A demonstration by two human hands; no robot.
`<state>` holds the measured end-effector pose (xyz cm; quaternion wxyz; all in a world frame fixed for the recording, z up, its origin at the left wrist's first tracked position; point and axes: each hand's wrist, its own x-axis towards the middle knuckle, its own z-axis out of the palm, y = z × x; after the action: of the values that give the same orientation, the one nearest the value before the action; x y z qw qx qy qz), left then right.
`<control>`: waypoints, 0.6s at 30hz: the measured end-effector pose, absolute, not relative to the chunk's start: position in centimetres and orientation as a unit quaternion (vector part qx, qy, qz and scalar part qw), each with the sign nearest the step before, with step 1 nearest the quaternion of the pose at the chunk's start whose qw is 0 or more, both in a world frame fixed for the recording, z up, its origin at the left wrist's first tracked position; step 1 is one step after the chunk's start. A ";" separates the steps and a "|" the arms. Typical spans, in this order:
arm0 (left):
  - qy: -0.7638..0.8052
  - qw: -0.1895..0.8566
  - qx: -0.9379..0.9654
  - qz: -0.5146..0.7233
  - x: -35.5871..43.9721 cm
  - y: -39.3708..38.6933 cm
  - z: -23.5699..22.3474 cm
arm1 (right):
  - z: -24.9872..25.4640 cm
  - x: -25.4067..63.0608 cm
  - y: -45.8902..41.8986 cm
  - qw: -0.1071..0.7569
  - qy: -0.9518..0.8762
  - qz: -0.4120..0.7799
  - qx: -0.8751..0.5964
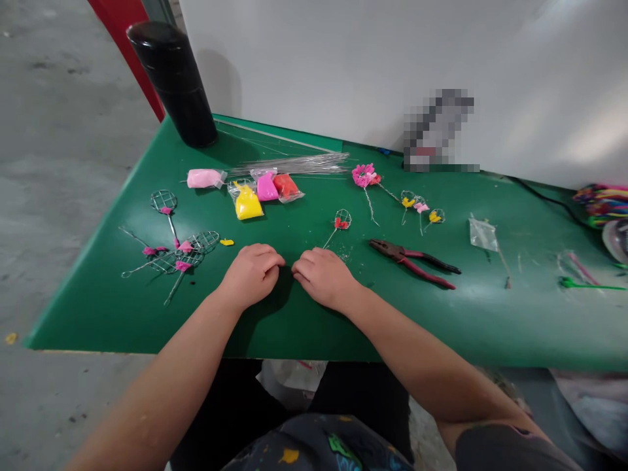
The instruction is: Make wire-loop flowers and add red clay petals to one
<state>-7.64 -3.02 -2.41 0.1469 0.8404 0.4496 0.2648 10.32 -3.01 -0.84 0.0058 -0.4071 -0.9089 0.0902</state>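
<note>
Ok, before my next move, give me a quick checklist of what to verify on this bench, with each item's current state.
1. Hands free: the left hand and right hand rest curled on the green mat, nothing showing in them: ok.
2. Pliers within reach: the red-handled pliers lie right of the right hand: ok.
3. Clay bagged: the yellow clay packet is in its plastic bag: ok.
4. Loose bits: a small yellow clay piece lies on the mat: not ok.
5. Red clay piece on the nearest wire frame is firm: cannot tell.
</note>
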 end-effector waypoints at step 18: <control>0.457 0.143 0.838 0.262 -7.9 -3.0 -1.7 | 1.6 9.4 -2.8 0.453 -0.281 0.723 -0.440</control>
<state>-7.94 -3.05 -1.73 0.1428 0.8377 0.4572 0.2624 9.45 -2.84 1.62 0.4528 -0.4400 -0.2808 0.7228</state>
